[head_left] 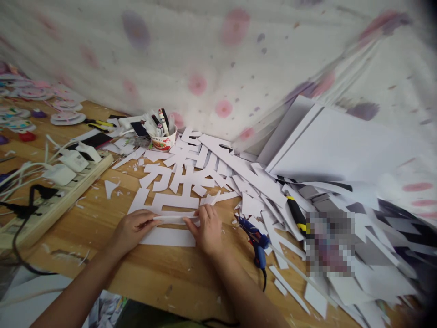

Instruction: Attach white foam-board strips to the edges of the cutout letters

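My left hand (pixel 134 228) pinches the left end of a narrow white strip (pixel 175 219) of card or foam board. At the strip's right end, the thumb and fingers of my right hand (pixel 209 230) are closed on it. Beneath both hands lies a white cut-out shape (pixel 169 237) with long slots, flat on the wooden table (pixel 136 278). Whether the strip touches the cut-out I cannot tell. Just beyond are more cut-out white pieces (pixel 186 180), shaped like parts of characters. To the right of my right hand rests a blue glue gun (pixel 254 237).
White offcuts (pixel 252 202) spread across the right side, with a yellow-black cutter (pixel 296 214) among them. Large white boards (pixel 314 136) lean against the patterned curtain (pixel 198 54). A power strip (pixel 54 205) with chargers and cables lies left. A tub of pens (pixel 164 141) stands behind.
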Available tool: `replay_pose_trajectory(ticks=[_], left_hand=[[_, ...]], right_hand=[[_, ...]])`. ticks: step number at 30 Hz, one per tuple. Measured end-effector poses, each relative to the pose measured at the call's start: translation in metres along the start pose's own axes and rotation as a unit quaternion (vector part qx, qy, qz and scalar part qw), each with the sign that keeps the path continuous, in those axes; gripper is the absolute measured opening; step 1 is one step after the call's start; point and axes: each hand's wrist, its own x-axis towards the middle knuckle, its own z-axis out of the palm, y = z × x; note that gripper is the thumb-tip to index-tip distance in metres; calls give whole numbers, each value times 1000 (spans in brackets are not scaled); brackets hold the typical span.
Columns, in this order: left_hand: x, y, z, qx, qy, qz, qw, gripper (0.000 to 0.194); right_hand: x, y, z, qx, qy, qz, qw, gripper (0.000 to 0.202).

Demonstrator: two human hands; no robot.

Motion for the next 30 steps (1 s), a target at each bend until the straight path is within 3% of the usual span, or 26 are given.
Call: replay_pose_trajectory(ticks=[13,30], left_hand=[[3,10,0,-17,31,30,999,15],[1,10,2,-3,44,68,997,11]], right_hand=[[-3,3,3,2,-3,9,1000,32],[4,8,-6,36,-73,-41,996,25]])
